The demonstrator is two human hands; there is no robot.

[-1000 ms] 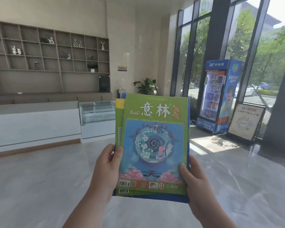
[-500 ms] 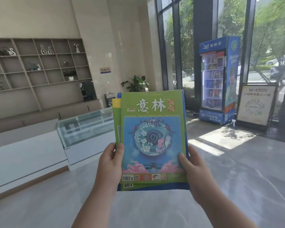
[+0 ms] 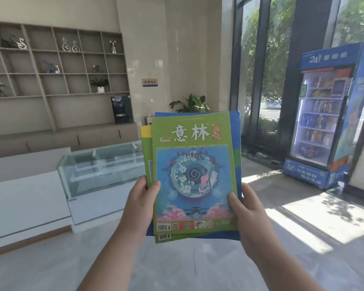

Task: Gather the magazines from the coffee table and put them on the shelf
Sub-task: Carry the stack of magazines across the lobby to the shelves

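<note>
Both hands grip a stack of magazines (image 3: 194,177) held upright in front of the person, above the pale floor (image 3: 177,269). The left hand (image 3: 140,204) clasps the stack's lower left edge, thumb pressed on the green front cover; the right hand (image 3: 247,215) clasps the lower right edge, thumb likewise on the cover. Behind the green cover, a yellow-topped magazine sticks out at the left and a blue one shows at the top, right and bottom; there may be more in the stack, but the overlap hides the count. The shelf (image 3: 57,66), a wall grid of open compartments holding small ornaments, stands well apart at the upper left, beyond a white counter (image 3: 23,198) and a glass display case (image 3: 101,164). A blue vending machine (image 3: 328,114) stands at the right by the windows.
</note>
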